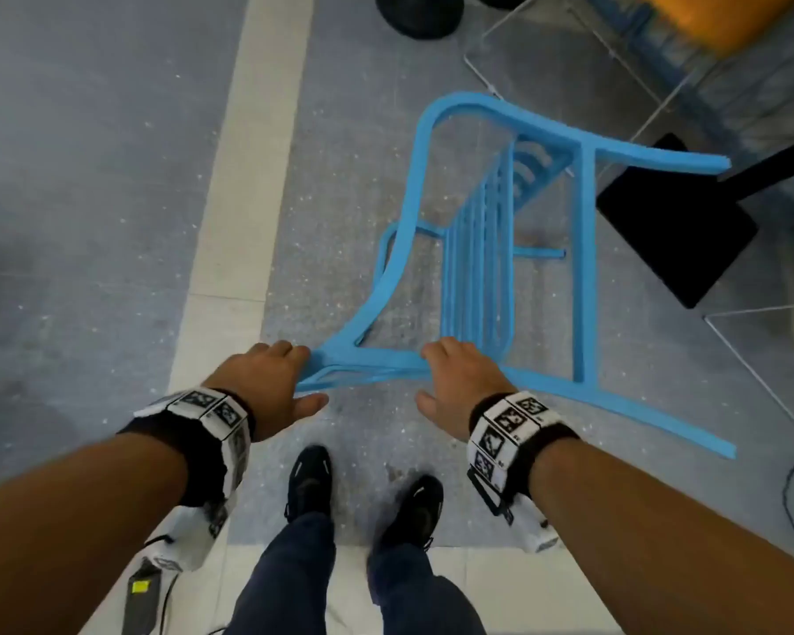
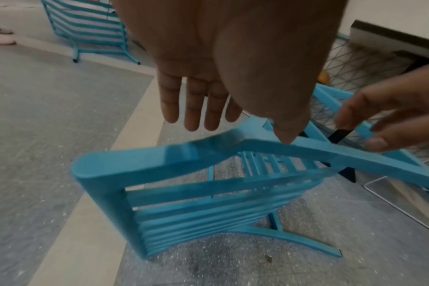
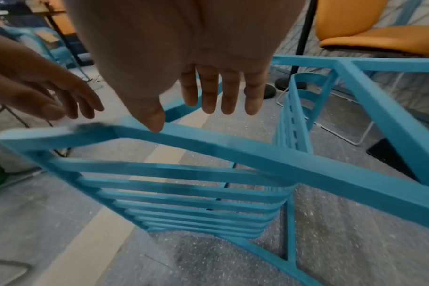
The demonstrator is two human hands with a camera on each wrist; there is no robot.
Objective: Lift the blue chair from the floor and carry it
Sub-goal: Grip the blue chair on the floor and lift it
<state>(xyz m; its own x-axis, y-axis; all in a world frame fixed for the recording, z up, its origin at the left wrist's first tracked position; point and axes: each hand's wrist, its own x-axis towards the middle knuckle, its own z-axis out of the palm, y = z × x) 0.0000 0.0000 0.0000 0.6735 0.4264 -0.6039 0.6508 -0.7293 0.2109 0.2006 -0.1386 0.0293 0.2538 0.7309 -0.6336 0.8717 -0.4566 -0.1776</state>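
- Right now the chair (image 1: 475,272) lies tipped on its side on the grey speckled floor (image 1: 111,176), just ahead of the person's shoes (image 1: 310,483), with its slatted seat and back standing on edge and one flat armrest uppermost and nearest.
- Over the near left corner of that armrest hangs the left hand (image 1: 267,387), fingers (image 2: 194,108) straight and spread; the thumb tip seems to touch the bar, though nothing is gripped.
- Further right along the same bar, the right hand (image 1: 454,382) is held flat, fingers (image 3: 230,92) extended past the bar and thumb tip at its top edge; whether it truly presses there I cannot tell.
- Both hands are loose and well apart from each other, neither wrapped round the frame.
- A pale stripe (image 1: 244,176) runs through the floor to the left of the chair.
- Beyond the chair, to the far right, stands an orange seat (image 3: 380,36) on thin metal legs, with a black flat base (image 1: 674,222) beside it.
- In the left wrist view, a second blue chair (image 2: 86,29) stands far off to the left.
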